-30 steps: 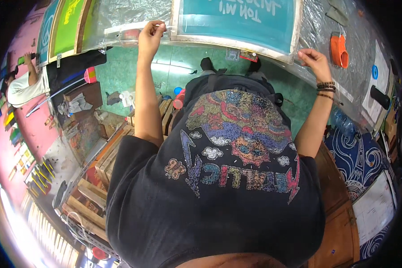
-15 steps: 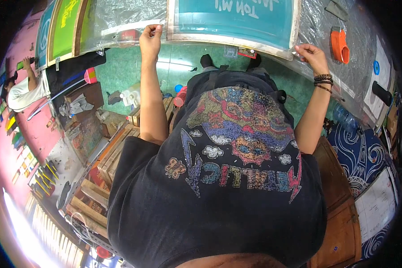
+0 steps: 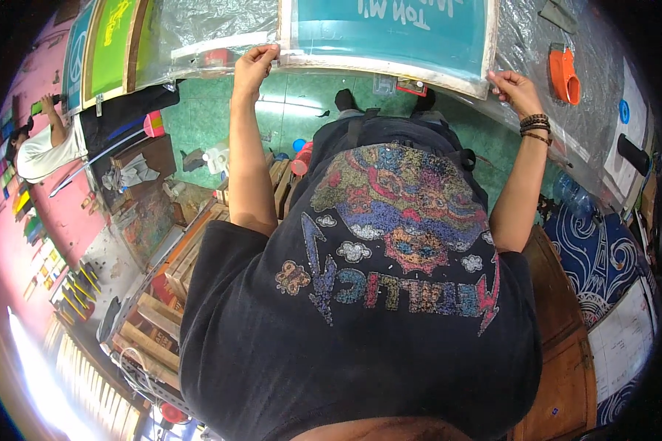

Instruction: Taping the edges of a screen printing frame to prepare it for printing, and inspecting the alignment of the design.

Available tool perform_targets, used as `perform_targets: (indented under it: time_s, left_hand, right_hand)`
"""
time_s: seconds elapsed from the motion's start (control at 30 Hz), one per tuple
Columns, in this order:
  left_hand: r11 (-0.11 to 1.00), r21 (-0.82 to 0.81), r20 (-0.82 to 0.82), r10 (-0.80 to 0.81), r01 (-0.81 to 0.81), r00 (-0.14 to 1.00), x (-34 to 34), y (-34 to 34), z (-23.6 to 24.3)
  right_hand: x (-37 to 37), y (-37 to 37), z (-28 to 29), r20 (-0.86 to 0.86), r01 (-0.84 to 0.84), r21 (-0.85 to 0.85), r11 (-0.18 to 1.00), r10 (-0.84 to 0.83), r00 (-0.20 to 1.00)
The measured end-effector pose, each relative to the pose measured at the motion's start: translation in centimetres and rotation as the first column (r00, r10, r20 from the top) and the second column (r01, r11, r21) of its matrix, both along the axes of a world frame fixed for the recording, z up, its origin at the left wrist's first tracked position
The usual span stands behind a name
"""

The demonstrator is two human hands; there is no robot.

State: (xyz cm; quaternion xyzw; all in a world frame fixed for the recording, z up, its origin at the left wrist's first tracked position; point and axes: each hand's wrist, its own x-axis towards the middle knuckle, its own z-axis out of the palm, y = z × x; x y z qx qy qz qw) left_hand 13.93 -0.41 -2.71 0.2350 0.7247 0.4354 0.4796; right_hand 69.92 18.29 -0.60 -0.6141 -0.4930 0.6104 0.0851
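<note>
A teal screen with white lettering in a pale frame (image 3: 386, 48) lies on clear crinkled plastic sheeting (image 3: 526, 37) at the top of the view. My left hand (image 3: 256, 70) has thumb and forefinger pinched at its lower left corner. My right hand (image 3: 517, 94) is pinched at the lower right corner, beside the frame's edge. What exactly lies between the fingers of either hand is too small to make out. An orange slotted object (image 3: 566, 79) sits to the right of my right hand.
Green and teal framed screens (image 3: 105, 40) stand at the upper left, near another person in a white shirt (image 3: 44, 151). Below are green floor tiles (image 3: 199, 110), wooden crates (image 3: 151, 316) and a brown wooden board (image 3: 559, 367). A black object (image 3: 632, 153) lies at the right.
My left hand has come slightly right and down toward the frame's corner. My right hand has shifted slightly up, closer to the frame. The other person's arm has moved slightly.
</note>
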Motion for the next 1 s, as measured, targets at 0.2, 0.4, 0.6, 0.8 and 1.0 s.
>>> perform_targets:
  time_s: [0.2, 0.4, 0.6, 0.8, 1.0]
  left_hand:
    - [0.998, 0.041, -0.451, -0.016, 0.039, 0.892, 0.8, 0.5, -1.3]
    - [0.998, -0.052, -0.657, -0.057, 0.031, 0.752, 1.7, 0.9, -0.8]
    - [0.996, -0.088, -0.727, -0.073, 0.013, 0.683, 1.8, 0.7, 0.0]
    - [0.993, -0.109, -0.765, -0.114, 0.047, 0.634, 2.1, 1.0, -0.1]
    - [0.996, -0.077, -0.752, -0.089, 0.046, 0.653, 2.2, 1.2, -0.5]
  right_hand:
    - [-1.7, 0.0, -0.4, 0.093, 0.014, 0.077, 0.997, -0.021, 0.995]
    - [-1.7, -0.2, -1.4, 0.164, 0.026, 0.164, 0.986, -0.053, 0.985]
    - [-2.4, -0.1, -1.8, 0.207, -0.065, 0.232, 0.971, 0.016, 0.978]
    - [-2.1, -0.3, -2.3, 0.217, -0.046, 0.273, 0.961, -0.015, 0.976]
    - [-2.1, -0.3, -2.2, 0.236, -0.059, 0.274, 0.960, -0.008, 0.972]
